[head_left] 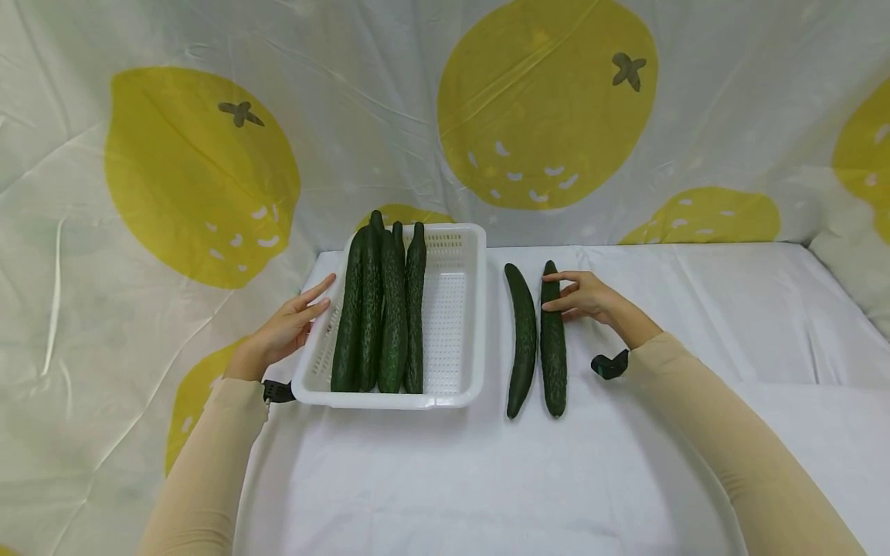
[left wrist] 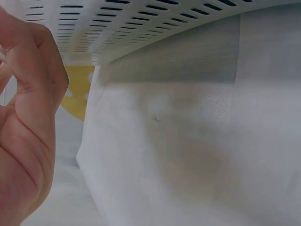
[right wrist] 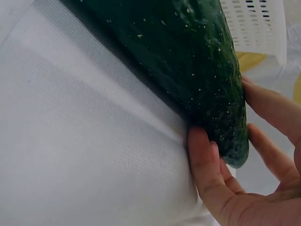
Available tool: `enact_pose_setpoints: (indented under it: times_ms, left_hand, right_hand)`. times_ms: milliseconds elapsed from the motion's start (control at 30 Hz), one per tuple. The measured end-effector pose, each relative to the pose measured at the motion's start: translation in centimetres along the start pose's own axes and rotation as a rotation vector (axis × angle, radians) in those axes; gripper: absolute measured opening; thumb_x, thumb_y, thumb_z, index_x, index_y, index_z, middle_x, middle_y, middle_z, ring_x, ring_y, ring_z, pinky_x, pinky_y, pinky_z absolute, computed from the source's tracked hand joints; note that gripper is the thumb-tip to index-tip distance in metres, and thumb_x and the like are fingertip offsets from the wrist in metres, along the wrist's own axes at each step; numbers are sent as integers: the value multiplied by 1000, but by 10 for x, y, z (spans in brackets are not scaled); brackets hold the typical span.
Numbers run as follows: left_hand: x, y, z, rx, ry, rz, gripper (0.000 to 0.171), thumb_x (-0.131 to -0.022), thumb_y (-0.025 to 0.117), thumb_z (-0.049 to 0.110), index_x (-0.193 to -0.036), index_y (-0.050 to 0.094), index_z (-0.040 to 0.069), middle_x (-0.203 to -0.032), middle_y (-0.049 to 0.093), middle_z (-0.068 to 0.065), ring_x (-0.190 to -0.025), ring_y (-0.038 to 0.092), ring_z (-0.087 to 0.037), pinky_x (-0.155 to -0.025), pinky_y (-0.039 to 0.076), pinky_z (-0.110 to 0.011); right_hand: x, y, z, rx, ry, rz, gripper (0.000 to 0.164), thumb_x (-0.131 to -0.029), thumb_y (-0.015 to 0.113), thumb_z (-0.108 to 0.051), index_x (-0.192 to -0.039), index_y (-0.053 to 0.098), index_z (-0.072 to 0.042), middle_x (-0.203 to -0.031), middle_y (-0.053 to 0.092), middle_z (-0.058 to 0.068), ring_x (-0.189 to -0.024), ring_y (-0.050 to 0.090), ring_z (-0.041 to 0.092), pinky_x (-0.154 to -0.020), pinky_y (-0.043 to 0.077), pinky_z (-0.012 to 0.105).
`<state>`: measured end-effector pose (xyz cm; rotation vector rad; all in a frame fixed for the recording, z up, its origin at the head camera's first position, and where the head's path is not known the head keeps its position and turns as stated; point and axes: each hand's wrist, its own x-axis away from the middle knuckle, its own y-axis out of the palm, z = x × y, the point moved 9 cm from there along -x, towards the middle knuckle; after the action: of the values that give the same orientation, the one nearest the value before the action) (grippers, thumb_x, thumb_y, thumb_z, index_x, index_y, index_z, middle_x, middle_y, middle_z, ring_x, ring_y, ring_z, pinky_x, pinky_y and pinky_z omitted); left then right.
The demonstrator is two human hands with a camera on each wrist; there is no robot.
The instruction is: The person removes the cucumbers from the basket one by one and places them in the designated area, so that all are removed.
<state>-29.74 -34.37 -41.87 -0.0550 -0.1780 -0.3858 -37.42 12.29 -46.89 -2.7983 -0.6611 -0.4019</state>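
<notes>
In the head view, a white plastic basket (head_left: 445, 401) holds several long dark green cucumbers (head_left: 393, 324) lying side by side in its left part. My left hand (head_left: 287, 328) rests against the basket's left wall, fingers extended along the outside. From the left wrist, that hand (left wrist: 33, 108) is partly cut off beside the slotted basket wall (left wrist: 117, 21). Right of the basket, two cucumbers lie on the cloth. My right hand (head_left: 587, 300) grips the right one (head_left: 553, 355) near its far end, with fingers (right wrist: 207, 160) on both sides of it. A slightly curved cucumber (head_left: 521, 347) lies just left of it.
White cloth (head_left: 445, 479) covers the table. A pale curtain printed with yellow lemons (head_left: 549, 100) hangs behind and to the left, close to the basket's far edge. Dark wrist straps (head_left: 609, 365) show at both sleeves.
</notes>
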Motion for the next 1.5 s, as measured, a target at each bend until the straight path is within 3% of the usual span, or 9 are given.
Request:
enact_pose_setpoints:
  times_ms: [133,300,500,700,833,1033,1200,1500]
  left_hand:
    - [0,0,-1,-8,2,-1,59,-110,39,16,-161,14,28,-119,58,1,-84,64,-7,-71,56,-22]
    - [-1,0,0,11,8,-5,59,-110,38,14,-162,13,26,-120,59,2,-89,65,-9,-73,56,-25]
    - [-1,1,0,10,6,-9,60,-110,39,15,-162,11,24,-119,60,1,-89,66,-10,-73,57,-26]
    - [-1,1,1,31,1,-6,59,-110,39,14,-161,13,25,-114,60,0,-84,64,-9,-70,56,-24]
    - [0,0,1,18,-8,8,59,-110,39,14,-161,13,26,-111,60,0,-81,64,-8,-67,55,-22]
    - [0,0,0,1,-30,9,60,-110,39,17,-162,11,27,-127,55,2,-94,65,-10,-76,57,-27]
    - [0,0,-1,4,-28,12,60,-109,40,16,-161,14,30,-126,56,1,-95,65,-10,-76,57,-28]
    - [0,0,2,8,-16,15,59,-109,41,17,-161,15,29,-119,60,-4,-86,68,-11,-71,58,-28]
  right_hand:
    - [2,2,-1,-14,-1,-11,70,-91,70,2,-152,38,-1,-110,49,22,-80,62,18,-84,56,46]
    - [2,3,-3,-21,-10,-20,69,-92,69,1,-152,37,1,-109,52,22,-82,64,19,-87,54,50]
    - [4,-1,-7,-3,-3,8,69,-91,73,-4,-152,39,-2,-110,53,22,-87,59,28,-86,55,49]
    - [11,-11,-21,17,-22,52,69,-91,74,-6,-151,41,-2,-116,52,25,-93,66,29,-87,55,45]
    - [15,-15,-36,-20,-52,59,68,-93,72,-6,-152,39,-2,-120,49,25,-103,65,32,-91,54,45]
    - [21,-12,-65,-53,-116,29,65,-95,69,-8,-152,39,-3,-119,52,22,-101,65,31,-94,52,47]
    - [20,0,-92,-70,-147,16,62,-95,69,-9,-151,41,-4,-125,52,24,-89,68,22,-91,54,44]
    - [11,34,-135,-114,-210,-49,57,-94,69,-4,-147,48,-8,-127,56,24,-97,66,30,-91,54,44]
